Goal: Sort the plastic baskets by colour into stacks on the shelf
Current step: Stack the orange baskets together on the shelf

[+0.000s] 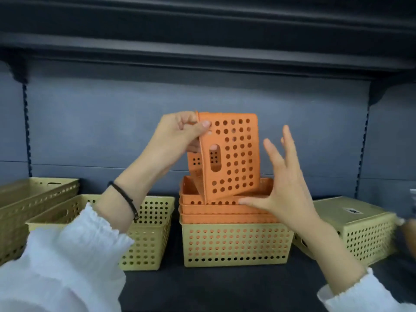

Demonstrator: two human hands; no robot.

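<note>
dark shelf (225,289) under grey back panel (135,122) holds yellow baskets (236,244).

Upended orange perforated basket (231,158), just over orange stack (225,209), nested in yellow basket (236,244)

I'm looking at a dark shelf (225,289) with four yellow perforated baskets standing directly on it in a rough row. At the far left is a long basket (27,212), and just beside it, nearer to me, an upright basket (148,239). Across a gap stands the middle basket (236,244), and to its right an overturned basket (364,235) lies base up, skewed, with a small label (353,210) on top.
</note>
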